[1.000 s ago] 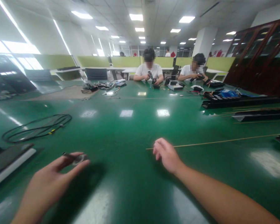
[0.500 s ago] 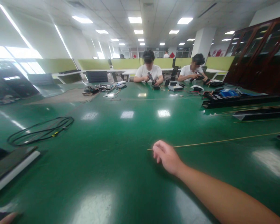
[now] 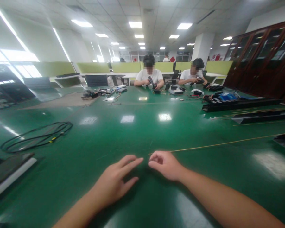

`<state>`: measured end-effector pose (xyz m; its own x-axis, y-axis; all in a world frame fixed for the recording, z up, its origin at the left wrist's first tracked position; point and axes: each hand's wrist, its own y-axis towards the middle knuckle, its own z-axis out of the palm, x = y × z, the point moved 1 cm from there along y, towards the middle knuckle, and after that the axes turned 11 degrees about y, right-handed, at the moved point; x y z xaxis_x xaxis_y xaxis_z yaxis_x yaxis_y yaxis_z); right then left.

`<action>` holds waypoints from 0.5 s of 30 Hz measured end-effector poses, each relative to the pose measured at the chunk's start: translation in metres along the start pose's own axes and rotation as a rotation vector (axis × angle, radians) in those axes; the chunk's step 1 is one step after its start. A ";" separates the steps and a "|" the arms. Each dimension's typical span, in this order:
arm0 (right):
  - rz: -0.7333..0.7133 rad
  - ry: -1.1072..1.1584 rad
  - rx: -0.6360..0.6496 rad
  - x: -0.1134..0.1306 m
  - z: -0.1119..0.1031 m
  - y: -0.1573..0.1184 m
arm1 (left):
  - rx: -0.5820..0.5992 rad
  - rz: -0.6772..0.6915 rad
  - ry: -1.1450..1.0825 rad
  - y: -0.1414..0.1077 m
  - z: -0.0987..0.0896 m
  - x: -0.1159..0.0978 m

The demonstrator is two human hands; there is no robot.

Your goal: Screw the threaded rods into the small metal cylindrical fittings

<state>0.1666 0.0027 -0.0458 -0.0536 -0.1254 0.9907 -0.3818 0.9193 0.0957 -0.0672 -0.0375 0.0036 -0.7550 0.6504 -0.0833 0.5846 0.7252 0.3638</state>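
A thin brass-coloured rod (image 3: 218, 144) lies flat on the green table (image 3: 133, 133), running from its near end, just beyond the right hand (image 3: 165, 164), far out to the right edge of the view. That near end sits just past the right hand's knuckles; whether the fingers touch it cannot be told. The right hand rests on the table with its fingers curled loosely under, holding nothing that shows. The left hand (image 3: 115, 180) lies just left of the rod's end, fingers spread and stretched forward, the forefinger tip close to the right hand but apart from it, and clear of the rod.

Well to the left of the rod, a coiled black cable (image 3: 36, 136) lies on the table, and nearer the left edge a flat dark panel with a white edge (image 3: 9, 172). Beyond the rod to the right lie long black rails (image 3: 242, 104). At the far side of the table, two seated people in white shirts (image 3: 149, 76) work with small tools.
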 end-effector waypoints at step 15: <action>0.012 -0.075 0.107 0.003 0.003 -0.003 | -0.052 0.028 -0.144 0.028 0.025 -0.003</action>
<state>0.1648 -0.0014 -0.0437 -0.1262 -0.1462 0.9812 -0.4767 0.8763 0.0692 -0.0413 -0.0140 -0.0093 -0.6860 0.6986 -0.2034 0.5859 0.6962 0.4148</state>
